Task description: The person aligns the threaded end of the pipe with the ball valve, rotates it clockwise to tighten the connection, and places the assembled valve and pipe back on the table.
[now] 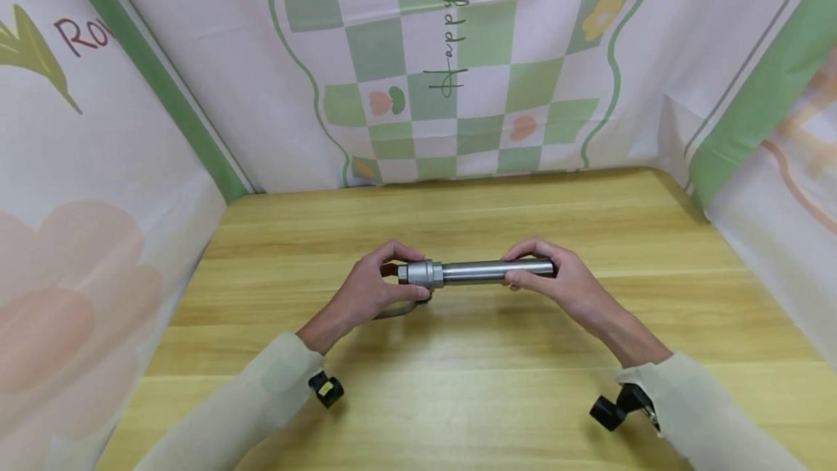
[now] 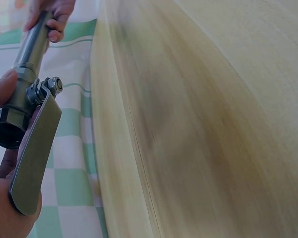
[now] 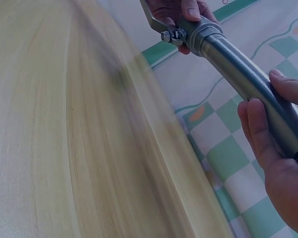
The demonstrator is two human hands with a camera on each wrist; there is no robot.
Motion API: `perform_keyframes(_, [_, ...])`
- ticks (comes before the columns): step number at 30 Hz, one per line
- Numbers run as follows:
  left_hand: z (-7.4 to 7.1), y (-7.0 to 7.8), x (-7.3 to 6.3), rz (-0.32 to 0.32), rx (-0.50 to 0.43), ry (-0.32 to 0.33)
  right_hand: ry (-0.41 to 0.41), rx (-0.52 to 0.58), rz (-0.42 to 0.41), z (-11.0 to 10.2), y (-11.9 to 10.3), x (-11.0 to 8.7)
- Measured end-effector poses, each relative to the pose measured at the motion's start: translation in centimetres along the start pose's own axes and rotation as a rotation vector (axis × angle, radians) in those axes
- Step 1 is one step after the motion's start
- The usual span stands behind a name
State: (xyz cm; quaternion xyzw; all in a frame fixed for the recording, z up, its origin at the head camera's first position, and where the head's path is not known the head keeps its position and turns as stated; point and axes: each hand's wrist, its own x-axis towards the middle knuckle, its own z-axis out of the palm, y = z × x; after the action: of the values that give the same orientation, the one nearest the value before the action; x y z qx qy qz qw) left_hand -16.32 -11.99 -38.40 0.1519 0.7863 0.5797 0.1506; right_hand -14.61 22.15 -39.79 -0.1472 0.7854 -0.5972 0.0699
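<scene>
My left hand (image 1: pixel 368 288) grips a silver ball valve (image 1: pixel 421 273) between thumb and fingers. A flat metal lever handle (image 2: pixel 36 156) juts from the valve's side, fixed by a nut on a stem, and the valve's near end is an open hexagonal mouth. A straight steel pipe (image 1: pixel 480 270) runs from the valve's other end, with a little thread showing at the joint in the right wrist view. Around the pipe's far end, my right hand (image 1: pixel 567 283) holds with thumb and fingertips. Valve and pipe lie level in one line above the table.
The wood-grain table (image 1: pixel 458 398) spreads beneath both hands. Printed cloth (image 1: pixel 431 71) with green checks hangs behind it, and more cloth lines both sides. A small black camera (image 1: pixel 326 389) sits at the left wrist, another black camera (image 1: pixel 608 413) at the right.
</scene>
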Motion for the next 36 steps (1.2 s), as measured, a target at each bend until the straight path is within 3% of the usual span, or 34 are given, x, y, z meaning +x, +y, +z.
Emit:
perform_keyframes(11, [-0.20, -0.17, -0.04, 0.000, 0.000, 0.007, -0.086, 0.008, -0.002, 0.07, 0.01, 0.02])
perform_keyframes(36, [-0.13, -0.05, -0.19, -0.010, -0.009, 0.006, -0.032, -0.082, 0.029, -0.21, -0.08, -0.20])
